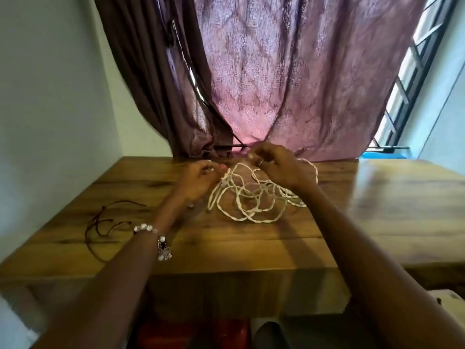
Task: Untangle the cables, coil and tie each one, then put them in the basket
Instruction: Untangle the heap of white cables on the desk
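A white twisted cable lies in a loose tangle of loops on the wooden table, near its far edge. My left hand pinches a strand at the tangle's left side. My right hand is raised just above the tangle's far side, fingers closed on another part of the white cable. A thin dark red cable lies loose on the table at the left, apart from both hands. No basket is in view.
A purple curtain hangs just behind the table's far edge. A white wall stands at the left and a barred window at the right. A second wooden surface adjoins on the right.
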The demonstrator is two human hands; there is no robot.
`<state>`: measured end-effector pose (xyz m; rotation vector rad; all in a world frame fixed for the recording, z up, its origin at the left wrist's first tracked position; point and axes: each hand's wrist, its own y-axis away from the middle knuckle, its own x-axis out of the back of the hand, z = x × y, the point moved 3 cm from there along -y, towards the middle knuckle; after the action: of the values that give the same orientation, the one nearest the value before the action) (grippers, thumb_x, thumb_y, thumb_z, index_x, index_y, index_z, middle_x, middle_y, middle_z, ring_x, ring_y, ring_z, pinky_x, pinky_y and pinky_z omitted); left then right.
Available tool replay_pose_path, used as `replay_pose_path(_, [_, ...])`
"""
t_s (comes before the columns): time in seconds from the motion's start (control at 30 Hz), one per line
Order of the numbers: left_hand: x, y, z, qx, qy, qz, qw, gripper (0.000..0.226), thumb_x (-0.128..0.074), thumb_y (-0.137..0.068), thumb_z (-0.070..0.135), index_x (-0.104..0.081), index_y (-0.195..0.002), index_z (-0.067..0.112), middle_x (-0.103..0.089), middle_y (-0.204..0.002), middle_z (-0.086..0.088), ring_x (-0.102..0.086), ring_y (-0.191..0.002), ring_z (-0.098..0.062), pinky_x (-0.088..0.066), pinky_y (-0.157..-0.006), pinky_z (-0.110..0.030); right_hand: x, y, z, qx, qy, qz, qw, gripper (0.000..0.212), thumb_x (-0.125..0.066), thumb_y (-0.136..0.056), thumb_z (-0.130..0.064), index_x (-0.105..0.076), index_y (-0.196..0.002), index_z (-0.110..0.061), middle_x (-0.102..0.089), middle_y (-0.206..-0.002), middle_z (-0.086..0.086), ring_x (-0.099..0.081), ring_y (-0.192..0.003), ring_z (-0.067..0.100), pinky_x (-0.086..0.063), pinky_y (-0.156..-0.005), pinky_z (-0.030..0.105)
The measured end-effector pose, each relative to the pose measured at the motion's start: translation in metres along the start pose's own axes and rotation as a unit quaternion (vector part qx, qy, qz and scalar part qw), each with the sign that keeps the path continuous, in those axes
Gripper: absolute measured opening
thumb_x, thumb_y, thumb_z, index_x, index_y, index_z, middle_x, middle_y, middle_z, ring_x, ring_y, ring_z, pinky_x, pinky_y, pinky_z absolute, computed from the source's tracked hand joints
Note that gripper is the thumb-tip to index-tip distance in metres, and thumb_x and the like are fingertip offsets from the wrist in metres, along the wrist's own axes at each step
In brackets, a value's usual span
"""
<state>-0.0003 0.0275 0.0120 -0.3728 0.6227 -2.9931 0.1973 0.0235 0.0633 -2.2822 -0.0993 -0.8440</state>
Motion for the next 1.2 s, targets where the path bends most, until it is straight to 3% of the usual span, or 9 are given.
replay_pose_path(0.13, [-0.011,0.022,-0.010,0.014,-0.117,-0.157,0.981,0.015,-0.070,-0.085,0.024,-0.072,-0.098,0.018,-0.073,-0.085,0.001,-0.064,-0.072,-0.010,-0.050,-0.063,-0.027,-0.030,0.006,-0.003,0.021,0.104,-0.140,0.984,0.032,-0.071,-0.084,-0.022,-0.063,-0.112,-0.008,-0.065,-0.099,0.004,-0.056,-0.081,0.010,-0.047,-0.072,0.023])
replay_pose_path(0.23, [-0.009,0.011,-0.034,0.014,-0.139,-0.121,0.983,0.010,-0.062,-0.090,0.020,-0.070,-0.095,0.017,-0.073,-0.086,-0.007,-0.069,-0.080,-0.024,-0.055,-0.074,-0.042,-0.052,0.007,0.025,-0.011,0.227,-0.224,0.948,0.050,-0.073,-0.082,-0.023,-0.055,-0.128,-0.012,-0.059,-0.120,0.009,-0.057,-0.103,0.022,-0.045,-0.084,0.029])
replay_pose_path(0.3, [-0.010,0.000,-0.049,0.040,-0.073,-0.086,0.993,0.016,-0.055,-0.095,0.017,-0.068,-0.093,0.009,-0.071,-0.083,-0.014,-0.068,-0.067,-0.024,-0.055,-0.070,-0.043,-0.056,0.009,0.049,-0.045,0.327,-0.227,0.916,0.049,-0.069,-0.084,-0.028,-0.053,-0.129,-0.017,-0.054,-0.129,0.010,-0.051,-0.119,0.028,-0.043,-0.098,0.041])
replay_pose_path(0.43, [-0.015,-0.021,-0.070,0.106,0.096,0.040,0.989,0.020,-0.050,-0.097,0.020,-0.067,-0.092,0.009,-0.067,-0.066,-0.010,-0.059,-0.045,-0.016,-0.050,-0.046,-0.025,-0.052,0.008,0.086,-0.114,0.417,-0.162,0.887,0.041,-0.055,-0.091,-0.044,-0.056,-0.123,-0.018,-0.052,-0.130,0.010,-0.043,-0.126,0.030,-0.027,-0.106,0.054])
replay_pose_path(0.57, [-0.024,-0.042,-0.087,0.117,0.130,0.120,0.977,0.020,-0.056,-0.094,0.024,-0.067,-0.082,0.011,-0.062,-0.062,-0.011,-0.052,-0.043,-0.018,-0.044,-0.040,-0.024,-0.053,-0.003,0.106,-0.150,0.415,-0.079,0.894,0.050,-0.050,-0.090,-0.052,-0.053,-0.127,-0.018,-0.047,-0.134,0.013,-0.040,-0.126,0.038,-0.029,-0.104,0.058])
replay_pose_path(0.73, [-0.036,-0.062,-0.106,0.107,0.112,0.140,0.978,0.023,-0.062,-0.090,0.037,-0.064,-0.080,0.016,-0.057,-0.059,-0.010,-0.047,-0.038,-0.013,-0.037,-0.036,-0.022,-0.081,-0.002,0.131,-0.142,0.449,-0.102,0.876,0.065,-0.037,-0.083,-0.073,-0.055,-0.125,-0.026,-0.045,-0.138,0.007,-0.032,-0.129,0.043,-0.023,-0.102,0.062])
replay_pose_path(0.9, [-0.036,-0.076,-0.116,0.122,0.097,0.143,0.977,0.040,-0.044,-0.095,0.050,-0.060,-0.101,0.014,-0.056,-0.057,-0.008,-0.048,-0.041,-0.014,-0.031,-0.037,-0.020,-0.088,-0.004,0.146,-0.121,0.438,-0.108,0.884,0.045,-0.041,-0.090,-0.060,-0.063,-0.116,-0.030,-0.045,-0.137,0.003,-0.030,-0.129,0.036,-0.018,-0.104,0.062])
replay_pose_path(1.1, [-0.040,-0.074,-0.110,0.143,0.149,0.134,0.969,0.046,-0.038,-0.100,0.044,-0.066,-0.076,0.016,-0.056,-0.052,-0.001,-0.042,-0.038,-0.010,-0.027,-0.036,-0.016,-0.084,-0.002,0.143,-0.102,0.467,-0.052,0.877,0.037,-0.052,-0.088,-0.040,-0.066,-0.105,-0.010,-0.052,-0.125,0.008,-0.034,-0.122,0.033,-0.026,-0.096,0.053])
replay_pose_path(1.2, [-0.038,-0.075,-0.105,0.183,0.321,0.086,0.925,0.050,-0.036,-0.101,0.039,-0.064,-0.070,0.012,-0.050,-0.047,0.004,-0.034,-0.035,-0.005,-0.019,-0.033,-0.015,-0.075,-0.002,0.140,-0.084,0.487,0.039,0.868,0.037,-0.057,-0.081,-0.034,-0.066,-0.091,0.001,-0.063,-0.103,0.015,-0.048,-0.109,0.036,-0.028,-0.090,0.049])
